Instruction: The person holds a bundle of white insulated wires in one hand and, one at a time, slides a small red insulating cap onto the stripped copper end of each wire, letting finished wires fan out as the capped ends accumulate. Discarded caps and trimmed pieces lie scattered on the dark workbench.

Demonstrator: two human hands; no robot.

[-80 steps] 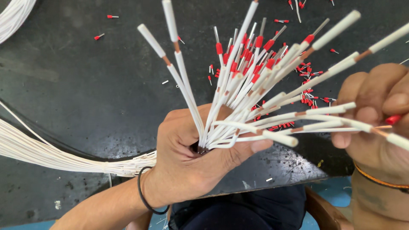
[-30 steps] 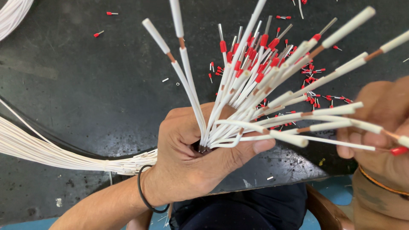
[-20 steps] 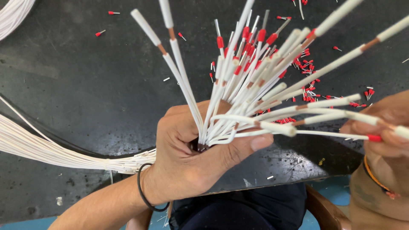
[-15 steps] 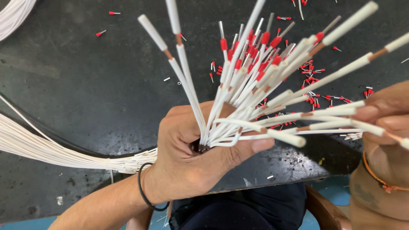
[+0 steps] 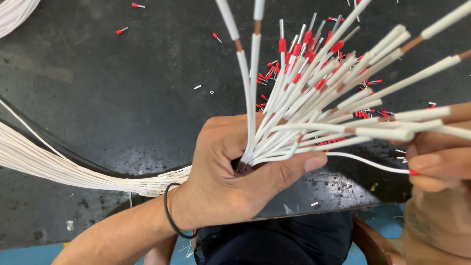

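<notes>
My left hand [image 5: 230, 176] grips a thick bundle of white wires [image 5: 314, 93] that fans upward and to the right. Several wire ends carry red ferrules [image 5: 308, 37]; others show bare copper under loose white sleeves. My right hand [image 5: 436, 169] at the right edge pinches the red-tipped end of one thin white wire [image 5: 368, 163] pulled out sideways from the bundle. The rest of the bundle trails left under my left wrist [image 5: 73, 169].
Loose red ferrules [image 5: 365, 114] lie scattered on the black worktable [image 5: 122, 98], more behind the fanned wires. Another white cable bunch [image 5: 14, 12] sits at the top left. The table's front edge runs just below my hands, above a blue floor.
My right hand dropped lower and now holds one thin red-tipped wire drawn out from the fan. The view has moved closer to the bundle. My left hand keeps its grip.
</notes>
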